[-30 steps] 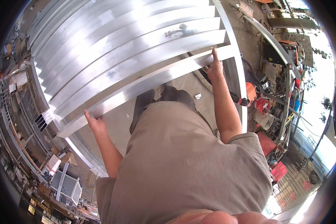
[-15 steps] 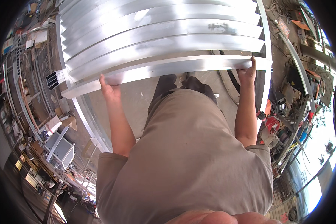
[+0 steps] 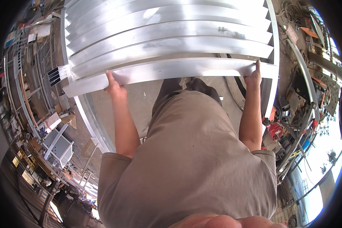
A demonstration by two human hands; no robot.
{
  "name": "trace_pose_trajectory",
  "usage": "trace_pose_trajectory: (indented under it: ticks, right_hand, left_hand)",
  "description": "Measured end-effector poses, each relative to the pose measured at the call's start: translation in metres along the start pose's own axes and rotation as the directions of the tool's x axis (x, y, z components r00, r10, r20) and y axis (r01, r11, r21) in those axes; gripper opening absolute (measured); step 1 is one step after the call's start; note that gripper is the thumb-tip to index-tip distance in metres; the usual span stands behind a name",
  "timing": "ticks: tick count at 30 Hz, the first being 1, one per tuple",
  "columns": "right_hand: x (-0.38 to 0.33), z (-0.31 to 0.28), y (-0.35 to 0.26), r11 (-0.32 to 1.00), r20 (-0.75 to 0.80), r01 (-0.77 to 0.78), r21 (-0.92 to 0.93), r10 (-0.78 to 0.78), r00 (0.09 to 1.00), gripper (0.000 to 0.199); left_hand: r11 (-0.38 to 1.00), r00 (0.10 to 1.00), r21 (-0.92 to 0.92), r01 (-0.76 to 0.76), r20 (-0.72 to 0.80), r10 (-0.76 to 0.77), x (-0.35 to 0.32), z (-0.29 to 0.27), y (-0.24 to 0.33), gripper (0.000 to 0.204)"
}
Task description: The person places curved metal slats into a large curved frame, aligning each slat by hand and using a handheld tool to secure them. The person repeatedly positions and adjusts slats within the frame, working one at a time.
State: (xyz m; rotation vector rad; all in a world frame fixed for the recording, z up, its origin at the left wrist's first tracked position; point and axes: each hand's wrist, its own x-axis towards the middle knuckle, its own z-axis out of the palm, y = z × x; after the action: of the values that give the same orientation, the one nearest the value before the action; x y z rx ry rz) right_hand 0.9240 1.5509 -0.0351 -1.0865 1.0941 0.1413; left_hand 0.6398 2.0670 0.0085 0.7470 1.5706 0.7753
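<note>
Both my hands grip a long, shiny metal slat (image 3: 174,70) that lies crosswise in front of me. My left hand (image 3: 116,86) is closed round its near edge, a short way in from the left end, with the thumb up over the face. Near the right end my right hand (image 3: 253,77) holds the same edge, thumb also on top; the other fingers of both hands are hidden under the slat. Just beyond it, a row of similar overlapping louvre blades (image 3: 167,34) sits between the side rails of a metal frame (image 3: 274,41). The slat's ends reach both rails.
Left of the frame stand a bundle of dark-ended metal profiles (image 3: 57,76) and a grey cart-like thing (image 3: 59,146). A red coiled item (image 3: 275,130) and clutter lie at right. A dark hose (image 3: 240,89) runs along the floor inside the frame.
The slat has turned a little, so its face shows broader. My left hand has shifted slightly forward and right with it; my right hand keeps its hold near the right end.
</note>
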Motion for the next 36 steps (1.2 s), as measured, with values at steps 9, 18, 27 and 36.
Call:
trace_pose_trajectory:
  ticks: [9,18,27,36]
  right_hand:
    - [0.002,0.005,0.002,0.999,-0.060,0.015,-0.038,-0.017,0.998,0.075]
    - [0.007,0.005,0.007,0.999,-0.057,0.023,-0.034,-0.025,0.998,0.074]
    - [0.003,0.011,0.005,0.999,-0.024,0.024,-0.027,-0.024,0.999,0.076]
    - [0.018,0.022,0.008,0.999,-0.036,-0.009,-0.038,0.008,0.999,0.068]
  left_hand:
    - [0.992,0.991,0.016,0.122,0.054,-0.123,0.023,-0.008,-0.018,0.101]
    - [0.986,0.984,0.008,0.166,0.059,-0.167,0.037,-0.006,-0.023,0.104]
    - [0.986,0.986,0.026,0.167,0.012,-0.167,0.034,0.005,-0.025,0.079]
    - [0.979,0.974,0.014,0.203,0.102,-0.203,0.054,0.008,-0.026,0.104]
